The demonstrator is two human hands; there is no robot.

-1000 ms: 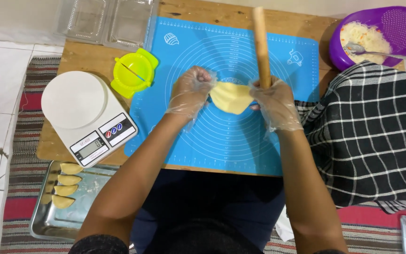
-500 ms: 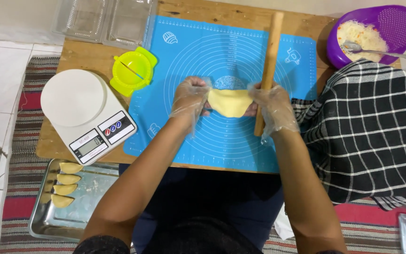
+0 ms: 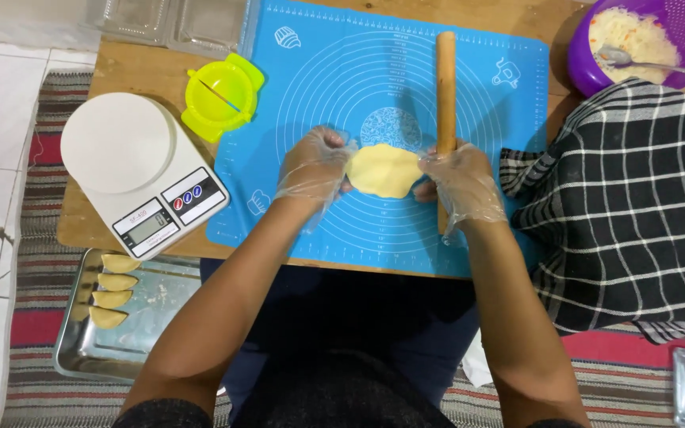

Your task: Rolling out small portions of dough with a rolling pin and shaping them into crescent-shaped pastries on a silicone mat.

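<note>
A thin, round, pale yellow dough disc (image 3: 384, 170) lies at the middle of the blue silicone mat (image 3: 334, 71). Both my hands wear clear plastic gloves. My left hand (image 3: 315, 168) pinches the disc's left edge. At the disc's right edge, my right hand (image 3: 461, 186) grips the dough with its fingertips. A wooden rolling pin (image 3: 445, 87) lies lengthwise on the mat and passes under my right palm, its near end sticking out below the hand.
A white kitchen scale (image 3: 132, 170) and a yellow-green dumpling press (image 3: 222, 97) sit left of the mat on the low wooden table (image 3: 124, 67). A purple bowl (image 3: 679, 40) of filling holds a spoon. A checked cloth (image 3: 628, 206) lies right. A metal tray (image 3: 156, 317) holds several folded dumplings.
The rolling pin has swung from a tilt to lie straight along the mat under my right hand. Both hands stay at the dough disc's edges, which has shifted slightly.
</note>
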